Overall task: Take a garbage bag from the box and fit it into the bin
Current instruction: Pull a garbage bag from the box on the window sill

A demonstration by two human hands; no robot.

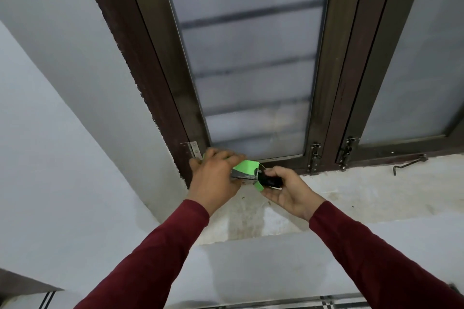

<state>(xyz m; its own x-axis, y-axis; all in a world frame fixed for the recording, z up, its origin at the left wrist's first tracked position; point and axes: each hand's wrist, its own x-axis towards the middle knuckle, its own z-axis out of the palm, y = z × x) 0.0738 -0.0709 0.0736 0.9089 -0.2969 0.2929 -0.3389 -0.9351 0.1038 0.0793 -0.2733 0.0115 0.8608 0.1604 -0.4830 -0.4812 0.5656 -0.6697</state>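
Two dark red long sleeves (155, 253) rising from the bottom corners toward mid-frame. At centre, left hand (213, 178) wrapped around a small green-and-grey cardboard box (244, 170), end flaps open toward the right. Right hand (288, 189) just beside it, fingers curled on a black rolled garbage bag (272, 179) at the box mouth. Below and behind, a stained white stone sill (351, 190). Farther up, a brown-framed frosted-glass window (251, 57), metal latches (315, 155) at its lower edge.

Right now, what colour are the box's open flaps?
Bright green, on the box in the head view.
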